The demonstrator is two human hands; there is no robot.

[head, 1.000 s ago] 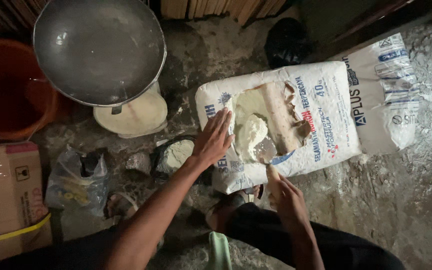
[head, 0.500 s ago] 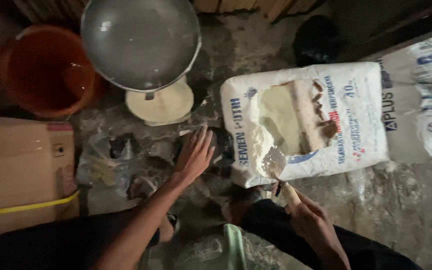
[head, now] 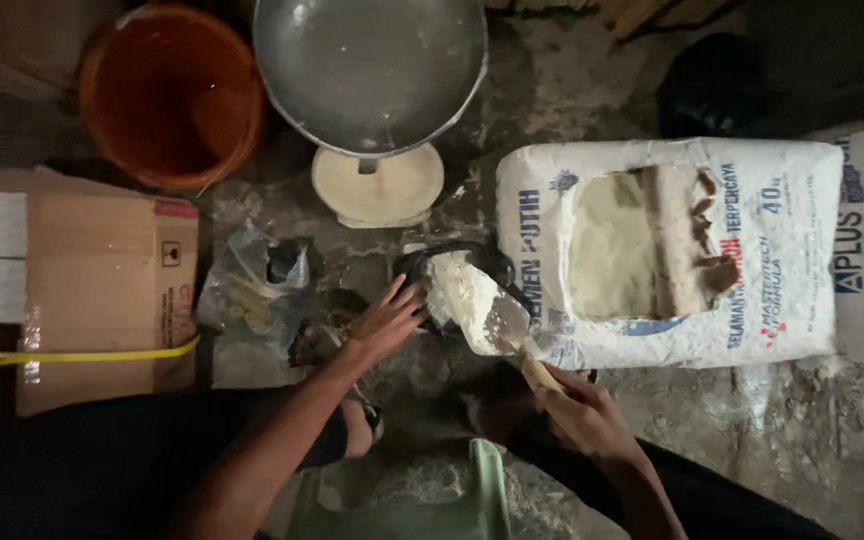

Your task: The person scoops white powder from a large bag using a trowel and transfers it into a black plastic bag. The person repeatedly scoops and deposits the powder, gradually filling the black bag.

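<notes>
Powder could be spilled if the loaded trowel, gripped by the right hand, is tipped short of the black bag at its 10 o'clock, steadied by the open left hand.

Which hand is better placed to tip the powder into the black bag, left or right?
Right. The right hand already grips the trowel, whose powder-loaded blade sits over the black bag. The left hand only rests on the bag's rim, holding it open.

The rough grey floor carries a torn white sack, an orange bucket, a cardboard box and a plastic bag.
</notes>
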